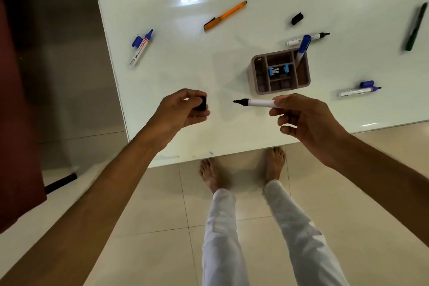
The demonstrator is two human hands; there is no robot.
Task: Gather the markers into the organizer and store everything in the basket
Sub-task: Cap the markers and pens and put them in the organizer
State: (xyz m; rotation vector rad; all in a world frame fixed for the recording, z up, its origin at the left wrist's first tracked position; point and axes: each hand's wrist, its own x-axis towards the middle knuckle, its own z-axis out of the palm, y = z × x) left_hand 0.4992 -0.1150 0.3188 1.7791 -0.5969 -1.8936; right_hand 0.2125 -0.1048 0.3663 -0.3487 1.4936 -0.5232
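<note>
The right hand (306, 121) pinched an uncapped black marker (254, 102), tip pointing left; the left hand (183, 109) closed on a black cap (201, 102), well short of the tip; both hung over the white table (176, 72); beyond stood the organizer (281, 71) holding one blue marker (302, 50); other markers lay scattered around it.

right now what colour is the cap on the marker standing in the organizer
Blue cap, seen in the head view.

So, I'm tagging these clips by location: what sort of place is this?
Probably a home room: a glossy white table on a tiled floor, with the person's bare feet showing.
</note>
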